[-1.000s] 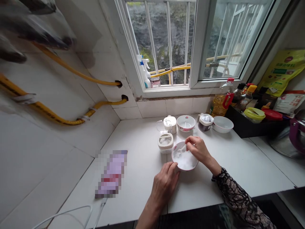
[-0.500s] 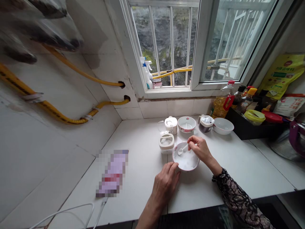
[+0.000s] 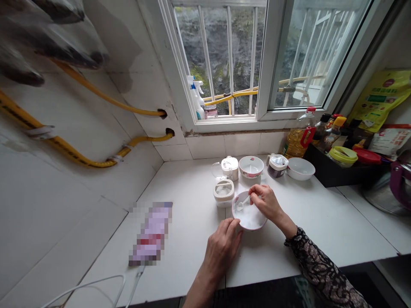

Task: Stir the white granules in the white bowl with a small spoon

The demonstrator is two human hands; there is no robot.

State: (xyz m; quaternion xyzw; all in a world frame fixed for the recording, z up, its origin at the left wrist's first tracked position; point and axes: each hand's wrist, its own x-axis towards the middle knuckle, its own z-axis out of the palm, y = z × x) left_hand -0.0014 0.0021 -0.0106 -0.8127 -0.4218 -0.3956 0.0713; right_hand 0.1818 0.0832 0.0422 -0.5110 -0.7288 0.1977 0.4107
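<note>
A bowl (image 3: 252, 219) with a pinkish rim holds white contents on the white counter. My right hand (image 3: 263, 201) pinches the handle of a small white spoon (image 3: 240, 205), whose head is inside the bowl's left part. At the bowl's lower left edge, my left hand (image 3: 224, 241) grips the rim between thumb and fingers. A lidded container (image 3: 224, 193) with a cream rim stands just left of the bowl. Behind are a white jar (image 3: 230, 167) with its clear lid raised, a flowered bowl (image 3: 251, 167) with a spoon in it, and a jar of dark contents (image 3: 277, 166).
A white bowl (image 3: 301, 169) stands at the back right, beside an oil bottle (image 3: 297, 137) and a black box (image 3: 337, 170) of condiments. A pixelated purple object (image 3: 154, 233) with a white cable lies left. A pot (image 3: 385, 194) is at the far right.
My right hand has shifted slightly left with the spoon, whose head is now nearer the bowl's left rim. My left hand stays at the rim. The view has moved a little.
</note>
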